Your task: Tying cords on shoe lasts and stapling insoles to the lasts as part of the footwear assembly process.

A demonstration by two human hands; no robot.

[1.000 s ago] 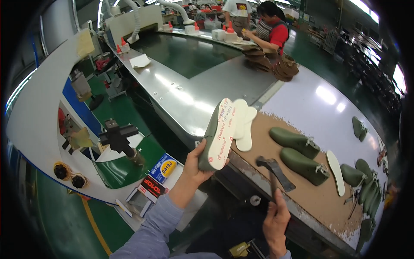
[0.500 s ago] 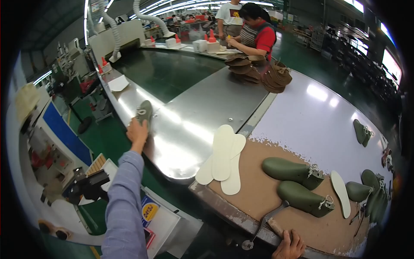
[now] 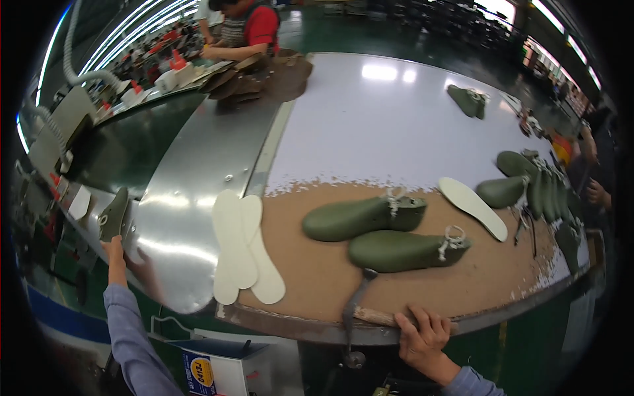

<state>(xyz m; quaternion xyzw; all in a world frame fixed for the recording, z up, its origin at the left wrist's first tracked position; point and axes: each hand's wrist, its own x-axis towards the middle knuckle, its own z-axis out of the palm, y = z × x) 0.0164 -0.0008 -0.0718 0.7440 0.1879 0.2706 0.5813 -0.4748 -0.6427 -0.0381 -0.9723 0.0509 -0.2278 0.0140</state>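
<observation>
My left hand (image 3: 113, 247), at the far left, is closed round the near end of a dark green shoe last (image 3: 116, 210) with a pale cord on it, over the metal tabletop. At the table's front edge my right hand (image 3: 424, 340) curls its fingers over the wooden handle of a hammer (image 3: 373, 315). The hammer's long, curved metal head crosses the edge. Two larger green shoe lasts, one behind (image 3: 353, 219) and one in front (image 3: 403, 251), lie on the brown board with cords at their right ends. Several cream insoles (image 3: 234, 254) overlap to their left.
Another insole (image 3: 472, 208) lies to the right, beside a row of green lasts (image 3: 545, 191) and thin tools. A pair of lasts (image 3: 466, 101) sits on the white surface. Brown shoe pieces (image 3: 257, 78) are stacked before a co-worker in red (image 3: 259, 30). A box (image 3: 224, 363) stands below the edge.
My view has swung to the right, so the table appears further left. My left hand still grips the small last. My right hand shows more fully, fingers over the hammer handle.
</observation>
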